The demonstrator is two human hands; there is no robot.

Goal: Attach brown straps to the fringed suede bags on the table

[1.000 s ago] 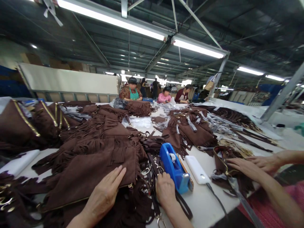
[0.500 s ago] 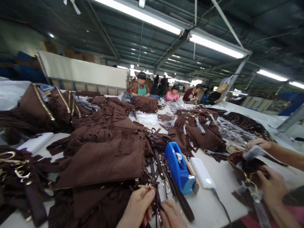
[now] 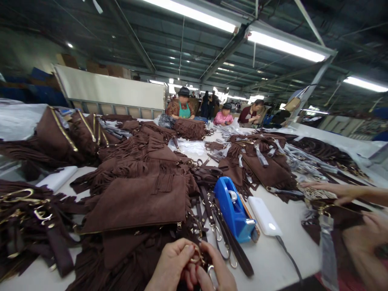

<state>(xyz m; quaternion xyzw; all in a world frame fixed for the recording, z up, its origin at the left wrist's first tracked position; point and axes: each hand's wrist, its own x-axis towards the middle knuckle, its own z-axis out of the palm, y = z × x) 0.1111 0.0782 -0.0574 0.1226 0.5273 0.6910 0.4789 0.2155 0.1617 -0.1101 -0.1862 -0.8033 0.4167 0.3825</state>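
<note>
Clasp [image 3: 196,258]: small gold metal ring on a dark strap end, pinched between both hands at the near table edge.
Left hand [image 3: 171,268]: fingers curled, thumb and forefinger closed on the clasp.
Right hand [image 3: 216,273]: fingertips gripping the same clasp, touching the left hand.
Straps [image 3: 212,226]: dark brown, with snap hooks, lying just beyond the hands.
Tape dispenser [image 3: 233,210]: blue, beside the straps.
Suede bag [image 3: 136,202]: brown, fringed, flat on the white table [image 3: 273,250].
Co-worker's hands [image 3: 330,190]: at right, on another bag.
</note>
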